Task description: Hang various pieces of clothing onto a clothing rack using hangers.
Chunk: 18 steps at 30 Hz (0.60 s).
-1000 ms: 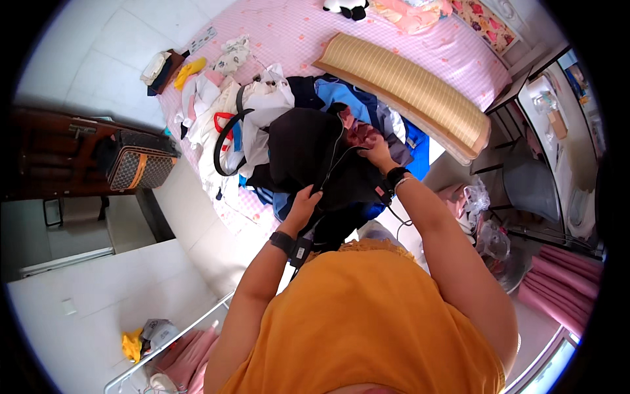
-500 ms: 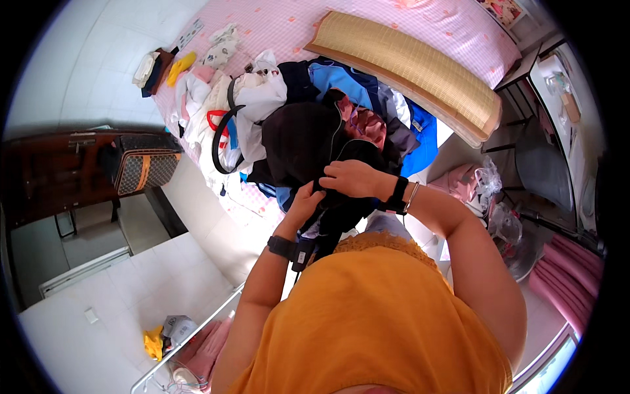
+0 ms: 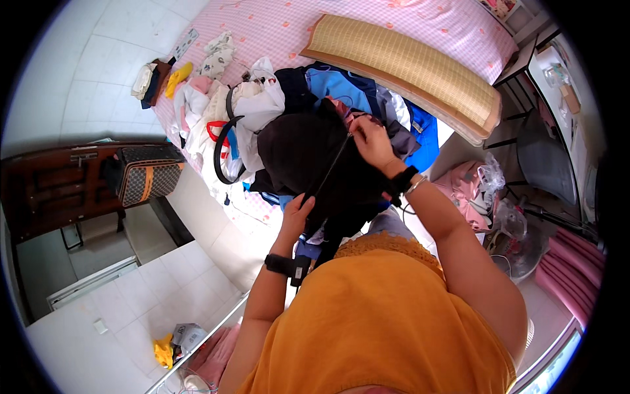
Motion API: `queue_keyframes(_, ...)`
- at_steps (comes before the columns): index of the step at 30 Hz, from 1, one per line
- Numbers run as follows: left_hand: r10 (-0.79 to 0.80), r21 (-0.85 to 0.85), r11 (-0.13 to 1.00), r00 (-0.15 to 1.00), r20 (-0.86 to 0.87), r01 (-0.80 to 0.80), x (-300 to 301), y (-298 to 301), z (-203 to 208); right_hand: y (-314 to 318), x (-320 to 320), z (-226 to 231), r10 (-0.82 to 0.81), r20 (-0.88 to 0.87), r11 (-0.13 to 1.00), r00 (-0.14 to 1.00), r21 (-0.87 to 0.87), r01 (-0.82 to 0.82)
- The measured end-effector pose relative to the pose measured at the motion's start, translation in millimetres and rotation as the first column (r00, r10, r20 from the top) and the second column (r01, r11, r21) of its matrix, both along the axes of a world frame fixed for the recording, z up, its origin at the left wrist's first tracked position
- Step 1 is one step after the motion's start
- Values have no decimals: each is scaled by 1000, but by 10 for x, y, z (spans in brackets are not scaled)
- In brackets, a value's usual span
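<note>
A black zip jacket (image 3: 295, 150) lies spread over the near side of a clothes heap, its front edges drawn together. My left hand (image 3: 297, 215) is closed on the jacket's lower front, at the bottom of the zip line. Farther up, my right hand (image 3: 374, 143) pinches the upper end of the zip (image 3: 336, 157), which runs straight and slanting between both hands. Whether the fingers hold the zip pull itself is too small to tell. Dark red shiny cloth (image 3: 341, 108) shows just beyond my right hand.
A rolled straw mat (image 3: 400, 65) lies across the pink checked bed (image 3: 269, 26). Left of the jacket are white clothes (image 3: 262, 98) and a black belt (image 3: 220, 154). Blue garments (image 3: 338, 85) lie behind it. A brown patterned suitcase (image 3: 151, 177) stands farther left; a dark chair (image 3: 545, 157) stands right.
My right hand has moved up and to the right along the zip, away from my left hand. The jacket's front edges now meet in a taut line. My left hand has shifted slightly down and left.
</note>
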<state>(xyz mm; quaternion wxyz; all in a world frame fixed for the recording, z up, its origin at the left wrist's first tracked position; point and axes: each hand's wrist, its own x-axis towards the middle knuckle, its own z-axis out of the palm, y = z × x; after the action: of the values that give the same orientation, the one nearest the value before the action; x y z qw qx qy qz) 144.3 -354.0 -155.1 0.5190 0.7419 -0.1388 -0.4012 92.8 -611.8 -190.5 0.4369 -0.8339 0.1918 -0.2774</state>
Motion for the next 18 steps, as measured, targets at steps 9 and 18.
queue_keyframes(9, 6, 65, 998, 1000, 9, -7, -46, 584, -198, 174, 155, -195, 49, 0, 997, 999, 56, -49)
queue_keyframes(18, 117, 198, 965, 956, 270, -174, 184, 1319, -1007, 224, 338, -1168, -2, -168, 923, 986, 379, 67)
